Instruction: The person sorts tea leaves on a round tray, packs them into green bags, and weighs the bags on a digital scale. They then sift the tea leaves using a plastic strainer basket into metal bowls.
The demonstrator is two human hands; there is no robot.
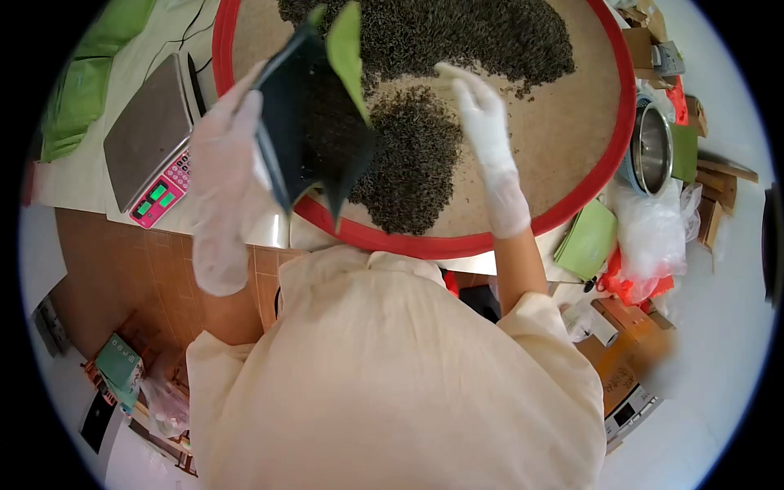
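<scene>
My left hand [222, 155], in a thin white glove, grips the side of a green pouch [314, 122] with a dark inside. The pouch is tilted, its mouth spread, over the left part of a big round tray with a red rim [627, 106]. My right hand [483, 114], also gloved, hovers over the tray with fingers stretched out and nothing in them. Beneath and between my hands lies a smaller heap of dark, dried, tea-like leaves [416, 155]. A larger heap of the same leaves [482, 37] covers the tray's far side.
Left of the tray stands a scale [151, 135] with a pink keypad panel and lit green displays. Green packs [82, 106] lie beyond it. At right are a metal bowl [653, 147], a green pouch [588, 239] and clear plastic bags [649, 229].
</scene>
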